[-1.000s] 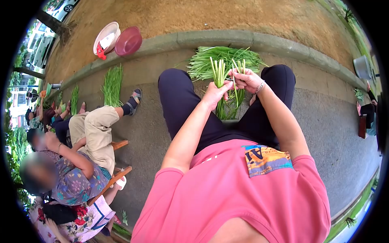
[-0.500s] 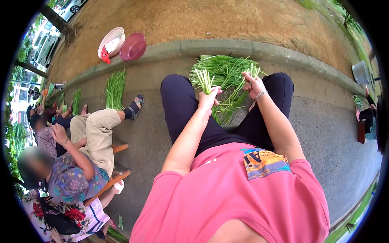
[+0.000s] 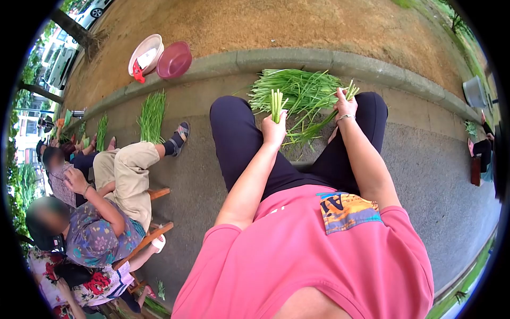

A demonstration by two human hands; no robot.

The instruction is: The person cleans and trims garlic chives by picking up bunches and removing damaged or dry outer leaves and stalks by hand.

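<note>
My left hand (image 3: 274, 129) is wrapped round a bunch of green stalks (image 3: 277, 105), pale ends pointing up, above my left knee. Beside my right knee, my right hand (image 3: 345, 105) grips a smaller bunch of stalks (image 3: 350, 90), with its leafy part trailing down and inward. A large pile of long green stalks (image 3: 295, 87) lies on the pavement beyond my knees. Loose stalks (image 3: 304, 129) are spread between my legs, below the pile.
A pale basin (image 3: 146, 55) and a dark pink basin (image 3: 174, 59) stand by the kerb (image 3: 255, 60). More greens (image 3: 152, 117) lie at the left, near a seated person (image 3: 101, 228). A metal tub (image 3: 474, 92) is at the far right.
My hands have moved from close together to wide apart, each with its own bunch. The right bunch has shifted right, its trailing leaves drawn away from the loose stalks.
</note>
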